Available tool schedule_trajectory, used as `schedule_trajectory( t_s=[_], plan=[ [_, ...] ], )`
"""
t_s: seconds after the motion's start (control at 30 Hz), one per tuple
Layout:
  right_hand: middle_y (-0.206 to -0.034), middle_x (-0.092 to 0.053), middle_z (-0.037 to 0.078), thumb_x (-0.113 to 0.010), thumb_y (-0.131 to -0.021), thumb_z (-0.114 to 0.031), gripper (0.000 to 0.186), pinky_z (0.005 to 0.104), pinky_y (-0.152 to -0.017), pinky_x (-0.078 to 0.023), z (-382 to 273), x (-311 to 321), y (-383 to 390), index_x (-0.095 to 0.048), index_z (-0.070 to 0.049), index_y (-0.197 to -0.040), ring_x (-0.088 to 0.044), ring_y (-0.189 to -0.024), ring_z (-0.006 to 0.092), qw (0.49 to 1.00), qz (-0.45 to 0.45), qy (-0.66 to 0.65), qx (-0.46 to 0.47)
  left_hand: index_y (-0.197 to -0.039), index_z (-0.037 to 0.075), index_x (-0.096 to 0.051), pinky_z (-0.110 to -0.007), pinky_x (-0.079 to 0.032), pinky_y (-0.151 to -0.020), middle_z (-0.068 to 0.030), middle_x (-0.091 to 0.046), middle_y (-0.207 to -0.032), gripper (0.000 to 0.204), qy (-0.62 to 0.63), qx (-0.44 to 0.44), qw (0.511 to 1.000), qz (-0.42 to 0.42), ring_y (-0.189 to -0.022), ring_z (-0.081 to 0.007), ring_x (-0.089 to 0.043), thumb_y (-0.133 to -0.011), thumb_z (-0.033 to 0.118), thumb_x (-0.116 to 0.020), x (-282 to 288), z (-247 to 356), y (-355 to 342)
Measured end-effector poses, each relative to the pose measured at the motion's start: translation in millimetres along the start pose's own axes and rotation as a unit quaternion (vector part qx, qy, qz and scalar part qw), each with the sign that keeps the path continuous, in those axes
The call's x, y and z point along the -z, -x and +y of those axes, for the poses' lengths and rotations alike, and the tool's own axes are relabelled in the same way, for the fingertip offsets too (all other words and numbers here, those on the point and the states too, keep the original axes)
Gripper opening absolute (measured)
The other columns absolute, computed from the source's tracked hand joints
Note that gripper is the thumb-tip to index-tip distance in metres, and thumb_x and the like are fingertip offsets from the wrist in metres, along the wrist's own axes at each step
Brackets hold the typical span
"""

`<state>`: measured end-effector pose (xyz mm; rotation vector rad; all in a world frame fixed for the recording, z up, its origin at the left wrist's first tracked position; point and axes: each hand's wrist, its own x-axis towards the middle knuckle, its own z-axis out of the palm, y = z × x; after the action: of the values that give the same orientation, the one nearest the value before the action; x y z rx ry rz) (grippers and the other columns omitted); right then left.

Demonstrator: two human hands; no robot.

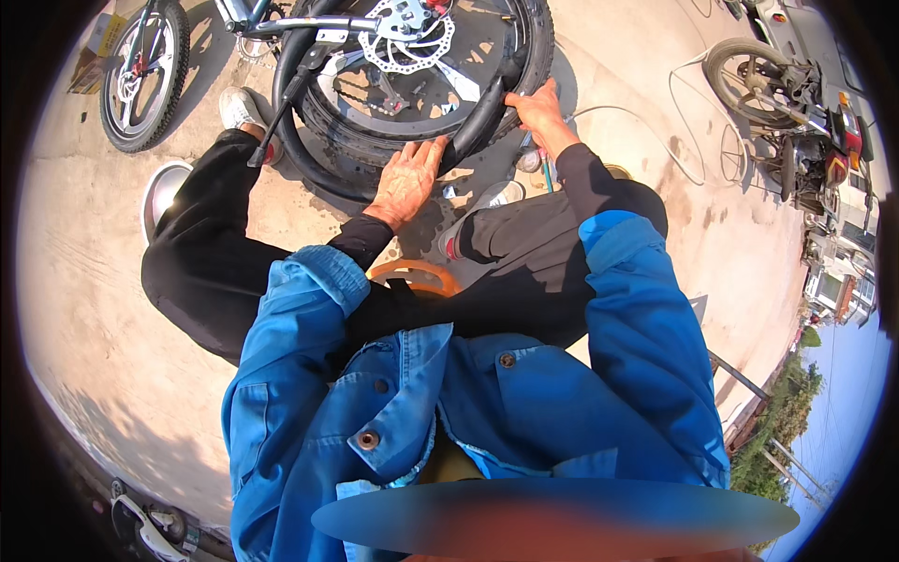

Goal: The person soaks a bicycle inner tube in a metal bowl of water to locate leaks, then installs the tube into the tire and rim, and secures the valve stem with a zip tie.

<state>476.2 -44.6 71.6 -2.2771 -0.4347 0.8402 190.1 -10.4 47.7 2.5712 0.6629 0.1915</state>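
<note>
A bicycle's rear wheel (465,82) with a silver brake disc (412,36) is in front of me at the top of the view. A black, rounded inner tube (293,155) hangs loosely outside the wheel on the left and crosses its lower right side. My left hand (409,183) is closed over the tube at the wheel's near edge, its thumb hidden. Farther right, my right hand (541,114) grips the knobbly tyre (540,58), with the thumb reaching in against the tube and the other fingers along the outer edge.
The bicycle's front wheel (145,80) stands at the upper left, and its kickstand (292,89) juts toward my left shoe. A metal basin (165,197) sits beside my left leg. Small tools lie near my right shoe. A pale hose (688,155) and a motorcycle (796,122) are at right.
</note>
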Motion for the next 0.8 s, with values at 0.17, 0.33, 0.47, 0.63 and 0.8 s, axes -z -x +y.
schedule_trajectory(
  t_s=[0.17, 0.33, 0.47, 0.63, 0.8],
  plan=[
    [-0.127, -0.056, 0.026, -0.078, -0.078, -0.013, 0.089, 0.0517, -0.080, -0.056, -12, -4, -1, -0.024, 0.007, -0.146, -0.064, -0.102, 0.0354, 0.999, -0.012, 0.011, -0.044, -0.132, 0.013, -0.061, -0.046, -0.054, -0.093, -0.0144, -0.061, -0.114, 0.053, 0.106, 0.064, 0.976, 0.179, -0.111, -0.0376, -0.064, -0.084, -0.010, -0.056, 27, -28, -18],
    [-0.125, -0.051, 0.028, -0.073, -0.074, -0.009, 0.086, 0.0642, -0.098, -0.048, -22, 17, 12, -0.022, 0.007, -0.142, -0.058, -0.116, 0.0405, 0.992, -0.072, -0.080, -0.067, -0.129, 0.019, -0.064, -0.042, -0.056, -0.084, -0.0050, -0.060, -0.115, 0.040, -0.091, -0.032, 0.983, 0.156, -0.105, -0.0276, -0.063, -0.091, 0.009, -0.063, 47, -58, -50],
    [-0.118, -0.056, 0.024, -0.076, -0.078, -0.015, 0.084, 0.0608, -0.095, -0.050, -26, 26, 20, -0.025, 0.008, -0.141, -0.061, -0.111, 0.0367, 0.989, -0.116, -0.077, -0.054, -0.135, 0.023, -0.062, -0.040, -0.055, -0.090, -0.0043, -0.059, -0.120, 0.043, -0.133, -0.097, 0.985, 0.054, -0.113, -0.0244, -0.061, -0.094, 0.013, -0.059, 23, -45, -63],
    [-0.120, -0.057, 0.021, -0.076, -0.083, -0.017, 0.074, 0.0595, -0.095, -0.051, -24, 27, 21, -0.029, 0.004, -0.137, -0.061, -0.113, 0.0328, 0.992, -0.108, -0.051, -0.045, -0.133, 0.018, -0.062, -0.041, -0.056, -0.093, -0.0050, -0.061, -0.118, 0.042, -0.178, -0.070, 0.979, -0.065, -0.115, -0.0259, -0.064, -0.091, 0.011, -0.066, 8, -27, -81],
    [-0.124, -0.060, 0.017, -0.074, -0.090, -0.018, 0.061, 0.0637, -0.099, -0.049, -23, 28, 16, -0.033, -0.002, -0.132, -0.059, -0.123, 0.0295, 0.990, -0.122, -0.057, -0.050, -0.136, 0.015, -0.059, -0.042, -0.058, -0.089, -0.0092, -0.063, -0.120, 0.052, -0.049, -0.083, 0.995, -0.001, -0.114, -0.0302, -0.068, -0.087, 0.000, -0.065, 26, -35, -87]
  ],
)
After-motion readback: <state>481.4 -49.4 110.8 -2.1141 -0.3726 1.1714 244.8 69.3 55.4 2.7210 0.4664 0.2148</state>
